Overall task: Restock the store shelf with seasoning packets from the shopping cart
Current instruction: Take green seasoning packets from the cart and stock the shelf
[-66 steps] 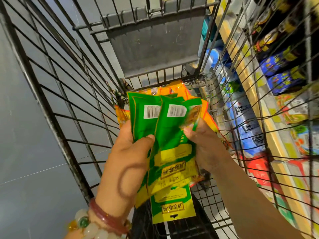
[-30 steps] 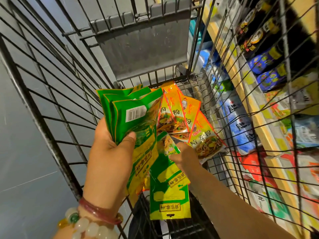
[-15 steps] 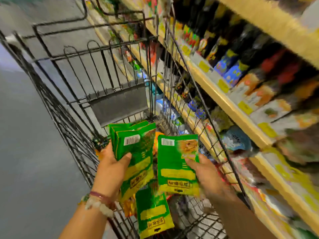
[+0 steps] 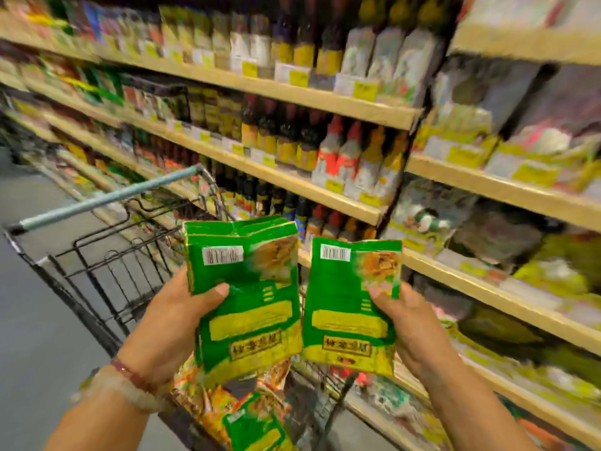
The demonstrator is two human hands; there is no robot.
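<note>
Packets fill the middle of the frame: the left hand (image 4: 169, 323) grips a green stack (image 4: 247, 301), thumb curled across the front and fingers hidden behind; the right hand (image 4: 413, 327) pinches one packet (image 4: 348, 307) by its right edge, thumb on the face, the other fingers out of sight behind it; stack and packet stand upright, just beside each other, barcodes at their upper left corners. Both are held above the cart (image 4: 107, 255), whose wire basket runs from centre left to the bottom; its pale handle (image 4: 107, 196) slants across the left of the frame; more packets (image 4: 253, 418), orange and green, lie in the basket at bottom centre. Beaded bracelets (image 4: 126, 385) ring the left wrist. Shelves (image 4: 292, 92) rise across the top and right, blurred; dark bottles (image 4: 286, 138) stand in rows at upper centre; pale and yellowish packs sit on the right-hand boards, too smeared to tell apart.
</note>
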